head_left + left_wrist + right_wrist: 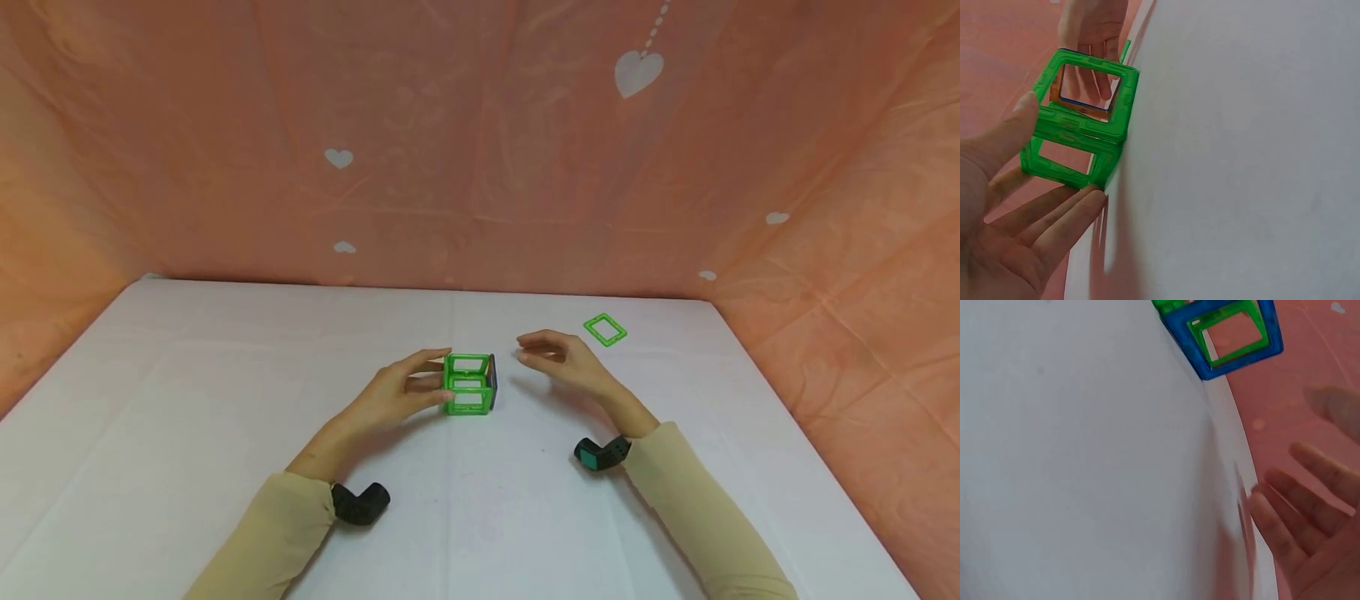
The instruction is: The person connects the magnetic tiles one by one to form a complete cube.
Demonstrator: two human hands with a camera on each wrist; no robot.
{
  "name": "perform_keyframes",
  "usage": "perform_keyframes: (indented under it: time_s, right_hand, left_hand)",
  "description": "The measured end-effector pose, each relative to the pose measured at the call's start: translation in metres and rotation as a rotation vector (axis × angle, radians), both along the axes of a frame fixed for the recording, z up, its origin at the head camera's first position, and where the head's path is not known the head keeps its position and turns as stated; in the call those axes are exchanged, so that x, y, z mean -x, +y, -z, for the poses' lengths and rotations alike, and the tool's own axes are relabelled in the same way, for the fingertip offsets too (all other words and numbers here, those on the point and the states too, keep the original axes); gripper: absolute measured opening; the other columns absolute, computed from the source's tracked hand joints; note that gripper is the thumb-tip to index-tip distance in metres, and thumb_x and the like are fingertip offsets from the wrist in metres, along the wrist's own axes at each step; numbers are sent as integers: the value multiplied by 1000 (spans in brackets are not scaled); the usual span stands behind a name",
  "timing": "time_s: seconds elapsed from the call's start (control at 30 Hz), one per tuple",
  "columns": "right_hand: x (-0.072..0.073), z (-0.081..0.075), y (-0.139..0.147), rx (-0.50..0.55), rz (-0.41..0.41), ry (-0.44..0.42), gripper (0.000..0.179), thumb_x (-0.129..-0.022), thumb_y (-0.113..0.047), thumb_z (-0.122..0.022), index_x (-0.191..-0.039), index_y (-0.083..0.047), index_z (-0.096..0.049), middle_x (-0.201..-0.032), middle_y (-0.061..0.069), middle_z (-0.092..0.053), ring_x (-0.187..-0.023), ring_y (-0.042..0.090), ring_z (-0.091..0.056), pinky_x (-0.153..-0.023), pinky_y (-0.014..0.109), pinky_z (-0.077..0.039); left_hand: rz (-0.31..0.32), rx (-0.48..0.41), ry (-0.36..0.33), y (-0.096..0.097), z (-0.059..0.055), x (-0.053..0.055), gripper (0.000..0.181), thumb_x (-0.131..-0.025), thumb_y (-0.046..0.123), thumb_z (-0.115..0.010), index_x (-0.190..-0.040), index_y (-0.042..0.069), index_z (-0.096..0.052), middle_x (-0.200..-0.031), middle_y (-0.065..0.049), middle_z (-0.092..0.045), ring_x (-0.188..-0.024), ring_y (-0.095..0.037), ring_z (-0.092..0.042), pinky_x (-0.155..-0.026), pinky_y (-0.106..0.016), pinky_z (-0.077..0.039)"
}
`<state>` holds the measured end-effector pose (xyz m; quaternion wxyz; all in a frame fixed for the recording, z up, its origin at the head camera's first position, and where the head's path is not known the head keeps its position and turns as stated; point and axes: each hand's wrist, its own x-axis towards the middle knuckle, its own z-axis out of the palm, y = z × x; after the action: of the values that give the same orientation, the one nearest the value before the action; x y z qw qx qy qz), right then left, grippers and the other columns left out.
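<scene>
A cube of magnetic tiles (468, 402) stands on the white table, its frames mostly green with square holes. On its right side is a blue tile (1190, 350), plain in the right wrist view. My left hand (390, 392) holds the cube from the left, thumb (1019, 119) on the near side and fingers (1075, 215) on the other. To the right, apart from the cube, my right hand (566, 360) is held over the table with loosely bent fingers and nothing in them.
A single green square tile (619, 337) lies flat beyond my right hand. The table (225, 375) meets an orange-pink cloth (480, 167) with white hearts at the back and sides. Each wrist wears a black camera mount (362, 505).
</scene>
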<state>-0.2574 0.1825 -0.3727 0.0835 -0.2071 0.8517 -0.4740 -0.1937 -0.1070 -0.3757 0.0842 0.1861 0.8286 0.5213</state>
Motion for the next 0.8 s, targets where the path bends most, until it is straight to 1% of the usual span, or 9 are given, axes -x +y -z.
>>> perform_keyframes:
  time_s: [0.1,0.23,0.4,0.53,0.7,0.8]
  right_hand:
    - [3,0,3,3,65,20,40,-92,-23,-66,-125,-1,-60,-127,16,-61,-119,30,-57,-99,46,-46]
    - [6,-2,8,24,128,66,43,-92,-17,-64,-129,4,-55,-131,22,-56,-123,34,-53,-102,46,-44]
    - [10,-2,16,32,200,66,48,-92,-18,-64,-132,4,-51,-137,24,-51,-130,35,-47,-105,47,-41]
    - [12,-3,22,19,228,55,48,-92,-20,-64,-133,3,-51,-137,23,-51,-131,35,-46,-106,47,-40]
    - [13,-4,28,-17,252,75,47,-92,-19,-64,-132,3,-52,-138,22,-51,-130,35,-46,-105,46,-41]
    - [15,-3,31,-21,274,80,47,-92,-18,-64,-132,3,-52,-138,21,-50,-131,35,-45,-106,46,-40]
  left_hand:
    - [7,-1,-6,0,-1,0,64,-88,19,-70,-144,8,-41,-132,-20,-56,-117,-29,-61,-97,-43,-48]
    - [6,-2,-6,1,-1,-1,64,-88,19,-70,-144,8,-41,-132,-20,-56,-117,-29,-61,-99,-44,-46]
    - [-1,12,-3,1,-1,-1,65,-88,20,-70,-144,9,-40,-131,-20,-57,-116,-28,-61,-99,-45,-46]
    - [-4,13,-8,1,0,-1,65,-88,20,-70,-145,9,-40,-130,-20,-57,-116,-28,-61,-98,-45,-47]
    - [-2,2,-16,1,0,-1,64,-89,19,-70,-145,10,-39,-130,-20,-58,-116,-29,-61,-97,-43,-48]
    - [1,-1,-21,2,1,-1,64,-89,19,-69,-145,10,-38,-130,-20,-58,-116,-29,-61,-97,-43,-48]
